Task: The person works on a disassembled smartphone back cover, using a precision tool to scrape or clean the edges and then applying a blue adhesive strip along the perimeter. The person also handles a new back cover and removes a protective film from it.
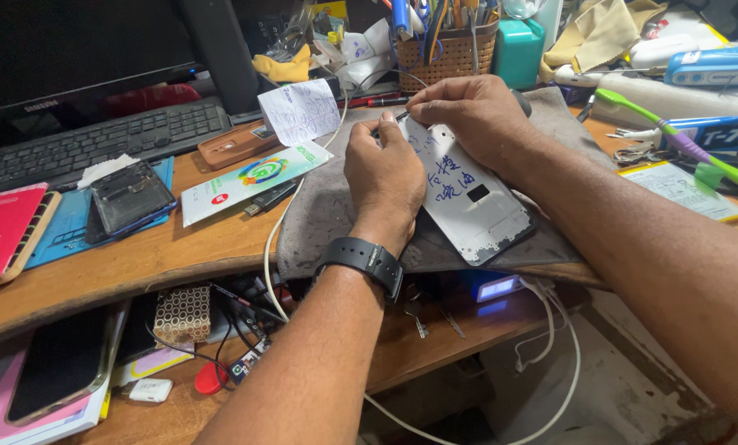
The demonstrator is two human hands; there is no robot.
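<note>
A white phone back panel with blue handwriting lies face down on a grey cloth mat on the wooden desk. My left hand, with a black watch on the wrist, grips the panel's upper left edge. My right hand covers the panel's top end, its fingers closed on that corner. A thin dark tool tip shows between the two hands; which hand holds it I cannot tell.
A black keyboard and monitor stand at the back left. A dismantled phone lies on a blue mat. A woven basket of tools, a green toothbrush, a paper note, white cables and a lower shelf with a phone surround the mat.
</note>
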